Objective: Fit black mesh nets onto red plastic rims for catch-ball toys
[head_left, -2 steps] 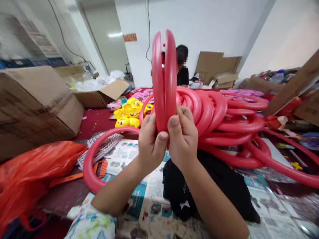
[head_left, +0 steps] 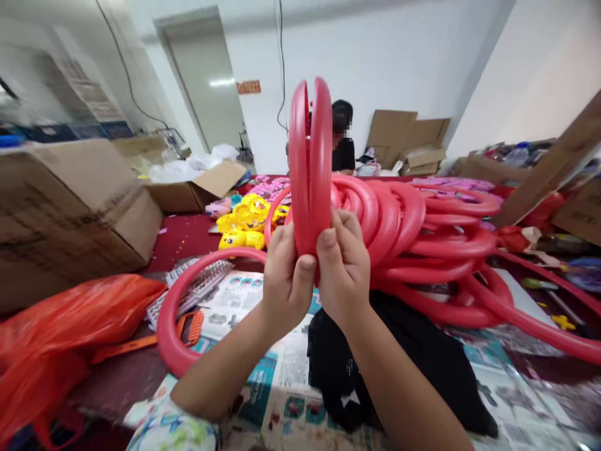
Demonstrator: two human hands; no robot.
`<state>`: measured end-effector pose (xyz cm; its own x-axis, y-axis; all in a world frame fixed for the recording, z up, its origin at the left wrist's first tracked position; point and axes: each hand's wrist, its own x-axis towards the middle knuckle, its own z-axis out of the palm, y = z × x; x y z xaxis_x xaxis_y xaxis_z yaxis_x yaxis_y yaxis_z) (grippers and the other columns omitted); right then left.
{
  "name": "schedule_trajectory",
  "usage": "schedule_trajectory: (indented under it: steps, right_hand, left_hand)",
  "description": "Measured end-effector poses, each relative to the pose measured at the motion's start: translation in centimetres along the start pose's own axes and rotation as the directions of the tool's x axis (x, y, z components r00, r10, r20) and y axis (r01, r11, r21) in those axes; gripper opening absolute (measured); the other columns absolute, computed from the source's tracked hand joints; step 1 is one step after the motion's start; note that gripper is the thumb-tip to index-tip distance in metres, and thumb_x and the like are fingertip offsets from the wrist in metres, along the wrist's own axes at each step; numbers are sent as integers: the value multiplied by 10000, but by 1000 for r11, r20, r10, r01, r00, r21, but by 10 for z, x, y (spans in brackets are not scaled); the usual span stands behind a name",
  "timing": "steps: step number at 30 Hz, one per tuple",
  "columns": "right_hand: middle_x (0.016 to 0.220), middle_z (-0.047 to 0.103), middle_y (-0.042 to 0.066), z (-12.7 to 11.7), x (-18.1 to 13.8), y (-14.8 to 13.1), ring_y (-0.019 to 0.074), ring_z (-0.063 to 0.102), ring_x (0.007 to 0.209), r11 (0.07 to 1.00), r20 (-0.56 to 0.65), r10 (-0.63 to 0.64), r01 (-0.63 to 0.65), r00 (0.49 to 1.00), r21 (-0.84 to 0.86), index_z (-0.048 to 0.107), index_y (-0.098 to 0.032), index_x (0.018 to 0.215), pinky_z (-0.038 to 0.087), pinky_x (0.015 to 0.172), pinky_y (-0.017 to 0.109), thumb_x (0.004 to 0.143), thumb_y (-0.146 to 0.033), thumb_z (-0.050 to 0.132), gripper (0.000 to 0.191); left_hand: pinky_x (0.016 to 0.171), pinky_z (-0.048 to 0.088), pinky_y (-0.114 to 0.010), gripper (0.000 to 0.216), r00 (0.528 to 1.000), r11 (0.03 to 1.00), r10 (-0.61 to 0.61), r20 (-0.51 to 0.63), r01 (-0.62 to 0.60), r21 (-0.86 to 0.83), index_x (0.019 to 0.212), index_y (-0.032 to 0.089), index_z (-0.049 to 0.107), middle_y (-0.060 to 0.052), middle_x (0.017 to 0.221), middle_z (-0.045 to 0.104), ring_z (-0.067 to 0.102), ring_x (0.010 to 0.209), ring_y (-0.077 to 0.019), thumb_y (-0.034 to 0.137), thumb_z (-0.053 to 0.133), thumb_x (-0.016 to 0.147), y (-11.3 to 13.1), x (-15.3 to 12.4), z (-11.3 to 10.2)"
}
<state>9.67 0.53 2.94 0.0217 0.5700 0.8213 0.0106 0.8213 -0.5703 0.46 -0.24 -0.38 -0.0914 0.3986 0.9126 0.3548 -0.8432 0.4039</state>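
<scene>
Holds two red rings [head_left: 321, 169] upright and nearly edge-on in the middle of the view, raised over the tabletop [head_left: 188, 237], with left hand [head_left: 287, 275] and right hand [head_left: 345, 269] gripping the lower part from either side. Keeps the fingers of both hands closed around the rings, thumbs toward the camera, the right one pressed on the nearer surface of the right-hand ring. Leaves a narrow gap between the two at the top, small red parts visible inside, and narrows it to contact lower down near the thumbs. Shows below, on the tabletop, spread newspaper [head_left: 293, 357] and, partly behind the right forearm, black cloth [head_left: 417, 363]. Has to the right of the hands a large pile of red rings [head_left: 455, 248], heaped and overlapping; to the left, a loose red ring [head_left: 168, 332] lying beside an orange tool [head_left: 194, 327] and an orange plastic bag [head_left: 84, 319]. Includes farther back yellow plastic pieces [head_left: 241, 240], pink pieces [head_left: 268, 186], a big cardboard box [head_left: 61, 194] and an open carton [head_left: 174, 196] with clear plastic inside. Reveals beyond, partly hidden by the raised rings, a person in black [head_left: 345, 156], near cardboard sheets [head_left: 389, 134] against the white wall [head_left: 399, 56].
</scene>
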Motion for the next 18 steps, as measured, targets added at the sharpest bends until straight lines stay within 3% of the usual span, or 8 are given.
schedule_trajectory:
  steps: [4, 6, 10, 13, 15, 18]
  right_hand:
    - [1064, 564, 80, 0, -5, 6, 173, 581, 1021, 1000, 24, -19, 19, 1000, 0, 671, -203, 1255, 512, 969, 332, 996, -468, 467, 424]
    - [1094, 545, 80, 2, -6, 9, 173, 572, 1067, 1000, 52, -26, 26, 998, 13, 642, -221, 1306, 501, 1000, 331, 1006, -487, 429, 455]
    - [1237, 498, 92, 0, -3, 10, 217, 490, 1212, 1000, 246, -6, 5, 969, 4, 581, -262, 1385, 412, 1124, 429, 982, -663, 239, 664]
    - [1336, 440, 116, -10, 2, -1, 259, 450, 1278, 989, 378, 17, 40, 926, -141, 564, -273, 1402, 384, 1133, 525, 955, -706, 121, 764]
    - [1334, 446, 133, -21, 4, -16, 274, 446, 1288, 936, 356, -68, 184, 932, -301, 585, -246, 1383, 395, 1113, 550, 1002, -615, 217, 645]
    - [1286, 494, 139, -43, 6, -44, 304, 464, 1270, 759, 156, -308, 341, 939, -555, 653, -222, 1298, 408, 1109, 545, 949, -437, 569, 419]
  left_hand:
    - [1011, 481, -355, 375, 997, 984, -81, -7, 79, -159, 1373, 249, 484, -89, 1204, 567, 573, 1130, -194, 354, 379, 1029, -6, -10, 7]
    - [968, 531, -347, 444, 999, 975, -41, -35, 32, -218, 1426, 270, 415, -95, 1223, 558, 608, 1104, -199, 424, 418, 1009, -12, -10, 9]
    - [812, 583, -309, 548, 991, 967, 72, -116, -98, -236, 1255, 236, 562, -50, 1039, 628, 657, 927, -191, 607, 630, 857, -17, 3, 1]
    - [591, 518, -176, 370, 987, 974, 72, -143, -101, -204, 1055, 211, 637, 35, 799, 606, 570, 652, -80, 413, 790, 785, -7, 13, -15]
    - [499, 446, -128, 240, 985, 988, 27, -171, -51, -142, 944, 184, 661, 63, 693, 575, 491, 550, -40, 236, 810, 763, 3, 15, -31]
    - [471, 446, -141, 231, 974, 998, -63, -216, 57, -30, 916, 180, 706, 45, 699, 635, 519, 552, -56, 219, 828, 723, 13, 9, -68]
